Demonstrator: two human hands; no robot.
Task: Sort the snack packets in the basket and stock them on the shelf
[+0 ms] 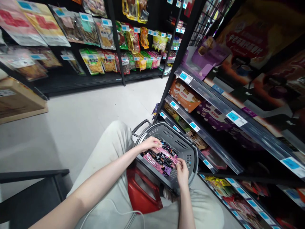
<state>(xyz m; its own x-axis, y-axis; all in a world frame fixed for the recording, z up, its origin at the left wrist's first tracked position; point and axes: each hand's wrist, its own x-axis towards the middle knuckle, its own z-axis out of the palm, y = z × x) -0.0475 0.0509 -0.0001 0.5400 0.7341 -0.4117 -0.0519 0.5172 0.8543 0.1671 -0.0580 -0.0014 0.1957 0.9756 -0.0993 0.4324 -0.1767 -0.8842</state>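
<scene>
A grey plastic shopping basket (188, 144) stands between my knees, with black, pink and purple small wrapped packets inside. Over these, a pink strip-like packet (168, 154) stretches between my two hands. My left hand (150, 143) pinches its far left end, fingers closed. At its near right end, my right hand (182, 170) has thumb and fingertips closed on it. More pink packets (152, 162) lie in the basket below my left hand. What print the packets carry is too small to read.
Shelves with boxed goods (186, 95) rise close on the right, their price rails beside the basket. Hanging snack bags (92, 62) fill the far rack. A red plastic object (143, 194) sits under the basket; a white cable (114, 205) crosses my lap. A cardboard box (21, 98) is at left.
</scene>
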